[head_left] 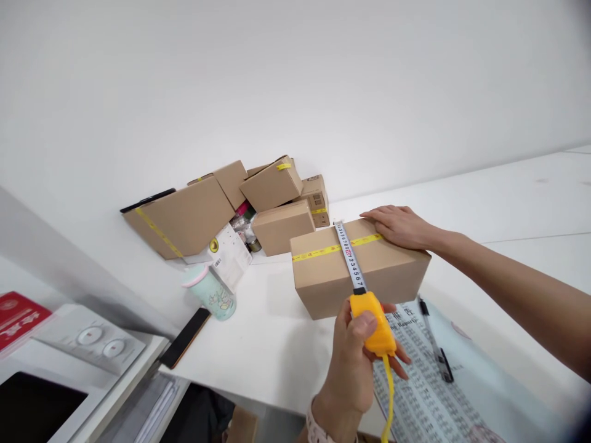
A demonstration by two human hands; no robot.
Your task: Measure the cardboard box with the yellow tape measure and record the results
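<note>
In my left hand is a yellow tape measure, gripped with the thumb on its face. A yellow strap hangs down from its case. The pulled-out metal blade lies across the top of a brown cardboard box, its end at the box's far edge. Yellow printed tape runs along the box top, under the blade. My right hand lies on the box's top at the right end, fingers stretched out. Below the box, a printed sheet lies on the table with a black pen on it.
Several cardboard boxes are stacked against the wall at the back left. In front of them stand a mint tumbler and a white packet. A black phone-like slab lies at the table's left edge, near a white microwave.
</note>
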